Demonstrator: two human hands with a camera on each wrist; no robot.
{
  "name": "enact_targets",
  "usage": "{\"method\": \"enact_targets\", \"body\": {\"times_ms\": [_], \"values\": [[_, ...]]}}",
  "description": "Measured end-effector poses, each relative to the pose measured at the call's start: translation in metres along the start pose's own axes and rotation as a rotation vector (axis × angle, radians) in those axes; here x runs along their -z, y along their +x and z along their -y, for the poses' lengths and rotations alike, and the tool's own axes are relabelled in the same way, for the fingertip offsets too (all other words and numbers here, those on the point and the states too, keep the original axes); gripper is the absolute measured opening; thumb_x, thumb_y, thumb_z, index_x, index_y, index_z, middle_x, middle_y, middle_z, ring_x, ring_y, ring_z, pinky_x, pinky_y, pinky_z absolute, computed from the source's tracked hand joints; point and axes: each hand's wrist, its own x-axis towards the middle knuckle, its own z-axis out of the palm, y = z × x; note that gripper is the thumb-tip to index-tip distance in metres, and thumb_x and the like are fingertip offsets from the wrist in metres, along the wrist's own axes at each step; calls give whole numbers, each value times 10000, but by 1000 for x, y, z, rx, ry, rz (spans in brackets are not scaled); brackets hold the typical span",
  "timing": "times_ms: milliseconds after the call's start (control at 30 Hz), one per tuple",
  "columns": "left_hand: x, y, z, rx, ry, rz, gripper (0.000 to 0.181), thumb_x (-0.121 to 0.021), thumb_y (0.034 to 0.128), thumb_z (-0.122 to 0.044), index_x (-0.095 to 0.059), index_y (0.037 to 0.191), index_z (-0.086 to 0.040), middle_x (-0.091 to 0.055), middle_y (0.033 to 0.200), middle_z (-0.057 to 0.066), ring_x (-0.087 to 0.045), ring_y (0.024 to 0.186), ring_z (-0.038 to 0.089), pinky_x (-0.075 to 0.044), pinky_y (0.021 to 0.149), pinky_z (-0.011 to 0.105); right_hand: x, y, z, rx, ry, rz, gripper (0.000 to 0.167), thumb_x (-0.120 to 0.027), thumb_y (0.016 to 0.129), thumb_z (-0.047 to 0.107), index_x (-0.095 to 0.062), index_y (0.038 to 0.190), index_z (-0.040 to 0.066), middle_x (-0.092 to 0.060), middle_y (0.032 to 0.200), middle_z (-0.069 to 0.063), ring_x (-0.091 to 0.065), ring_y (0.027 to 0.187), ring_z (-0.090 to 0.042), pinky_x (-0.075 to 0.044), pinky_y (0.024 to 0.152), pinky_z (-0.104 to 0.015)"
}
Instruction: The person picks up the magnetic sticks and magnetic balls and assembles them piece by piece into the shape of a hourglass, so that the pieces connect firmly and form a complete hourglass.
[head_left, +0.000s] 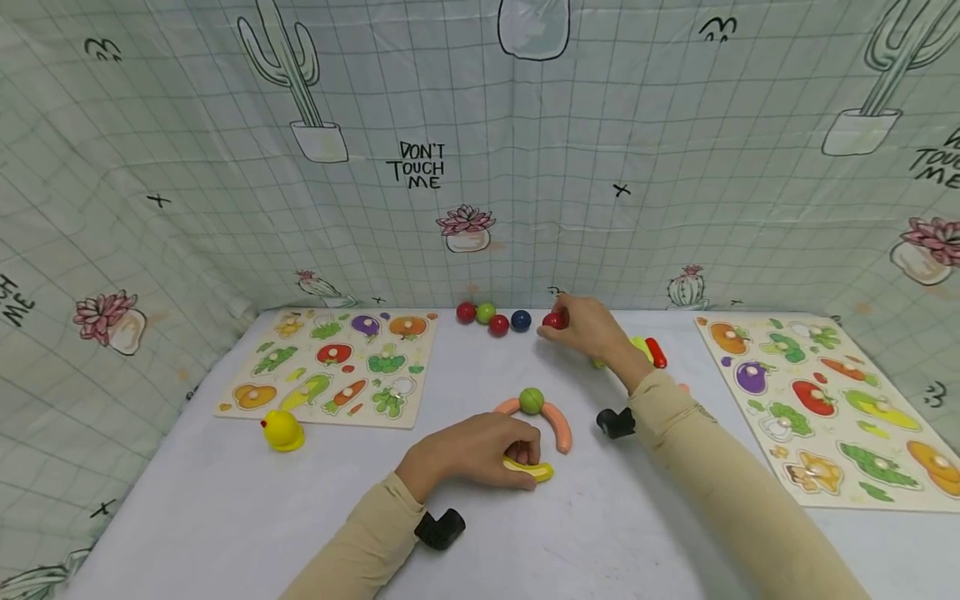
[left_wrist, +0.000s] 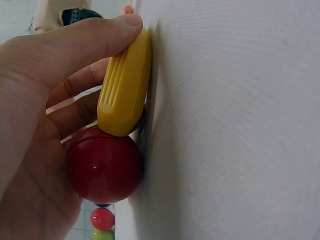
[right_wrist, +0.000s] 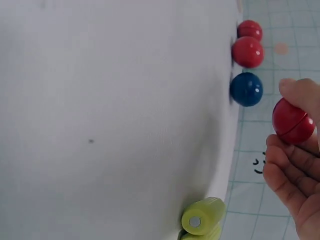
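At the back of the table my right hand (head_left: 588,329) pinches a red ball (right_wrist: 293,121) between thumb and fingers. To its left, a blue ball (head_left: 521,321), two more red balls (head_left: 498,325) and a green ball (head_left: 486,313) sit by the backdrop. My left hand (head_left: 483,450) holds a yellow toy banana (left_wrist: 125,85) low over the table, thumb along one side. Under the left palm is another red ball (left_wrist: 104,167), hidden in the head view; whether the palm grips it I cannot tell. Just beyond this hand, a lined green ball (head_left: 532,401) touches curved orange sausages (head_left: 557,427).
Puzzle boards with vegetable pieces lie at left (head_left: 356,417) and right (head_left: 832,492). A yellow rubber duck (head_left: 282,431) stands before the left board. Yellow-green pieces (right_wrist: 202,217) and a red piece (head_left: 656,353) lie partly behind the right arm. Black wrist cameras (head_left: 441,530) project from both sleeves.
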Motion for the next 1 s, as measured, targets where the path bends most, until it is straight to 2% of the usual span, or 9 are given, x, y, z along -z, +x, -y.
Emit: {"method": "enact_targets", "body": {"times_ms": [133,333,667,1000], "values": [[1,-1,0,6,-5,5,162,-742,813,-281,-605,848,-202,-553,756,-86,-482,690,12,-396,660,127,3,-9,1,29,43,-43,328,-678,825,361,-577,929,67,-615,788,-73,-520,668,-178,-411,596,-265],[2,-1,1,-5,-3,2,166,-745,810,-279,-606,842,-196,-546,743,-92,-474,680,9,-393,654,125,4,-24,7,55,85,-85,276,-665,812,320,-589,930,82,-633,780,-60,-534,645,-159,-426,573,-256],[1,0,2,-5,-2,0,169,-749,806,-279,-605,839,-196,-543,739,-100,-480,682,14,-393,652,122,1,-45,15,100,122,-70,281,-685,808,321,-590,941,92,-622,769,-47,-532,655,-146,-432,571,-252],[-1,0,1,-2,-5,-3,160,-748,807,-272,-612,839,-194,-547,737,-105,-484,678,5,-400,654,121,-4,-63,19,148,155,-27,204,-696,807,303,-590,882,145,-599,691,37,-517,607,-106,-441,561,-240]]}}
